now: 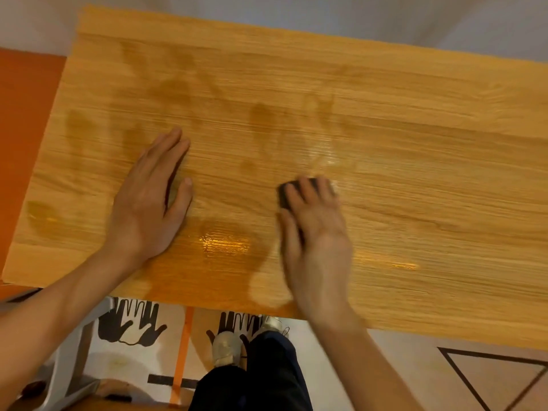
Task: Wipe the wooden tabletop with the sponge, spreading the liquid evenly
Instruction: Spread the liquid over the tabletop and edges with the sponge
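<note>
The wooden tabletop [415, 149] fills most of the head view, with darker wet patches and a shiny pool of liquid [225, 244] near its front edge. My right hand [314, 232] presses flat on a dark sponge [286, 192], which shows only under the fingertips; the hand is motion-blurred. My left hand [151, 203] lies flat on the wood to the left, fingers together and thumb out, holding nothing.
The table's front edge runs just above my legs and shoes [226, 347]. A grey metal table leg [68, 369] stands at lower left. The floor mat carries black hand prints [130, 324] and an orange stripe. An orange surface borders the table's left side.
</note>
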`<action>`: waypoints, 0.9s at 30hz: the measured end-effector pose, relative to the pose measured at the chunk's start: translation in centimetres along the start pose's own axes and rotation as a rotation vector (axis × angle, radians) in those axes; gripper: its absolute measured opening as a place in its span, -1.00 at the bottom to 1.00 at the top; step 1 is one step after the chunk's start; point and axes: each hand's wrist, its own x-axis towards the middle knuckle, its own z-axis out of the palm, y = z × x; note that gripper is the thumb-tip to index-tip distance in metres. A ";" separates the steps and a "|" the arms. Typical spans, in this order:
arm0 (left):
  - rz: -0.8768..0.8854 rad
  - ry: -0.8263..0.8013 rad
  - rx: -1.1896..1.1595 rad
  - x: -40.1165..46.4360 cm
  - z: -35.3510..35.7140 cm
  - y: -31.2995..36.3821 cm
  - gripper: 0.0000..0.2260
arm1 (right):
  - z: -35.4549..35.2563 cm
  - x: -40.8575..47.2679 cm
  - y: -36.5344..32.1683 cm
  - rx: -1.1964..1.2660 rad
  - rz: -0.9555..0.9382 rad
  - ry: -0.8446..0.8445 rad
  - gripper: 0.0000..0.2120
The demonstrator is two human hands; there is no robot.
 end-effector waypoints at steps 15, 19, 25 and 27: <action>-0.079 -0.075 -0.060 0.2 -0.7 0.7 -0.51 | -0.6 1.3 -0.1 0.033 0.079 -0.039 -0.70; -0.084 -0.078 -0.032 0.3 -0.6 0.6 -0.51 | 4.1 4.0 -5.0 0.009 -0.100 -0.194 -0.73; -0.074 -0.109 0.008 0.5 -0.6 0.3 -0.50 | -2.7 1.3 2.1 0.053 0.118 -0.045 -0.68; -0.080 -0.121 0.008 0.5 -0.6 0.3 -0.49 | -3.0 1.1 2.3 0.091 0.266 0.053 -0.68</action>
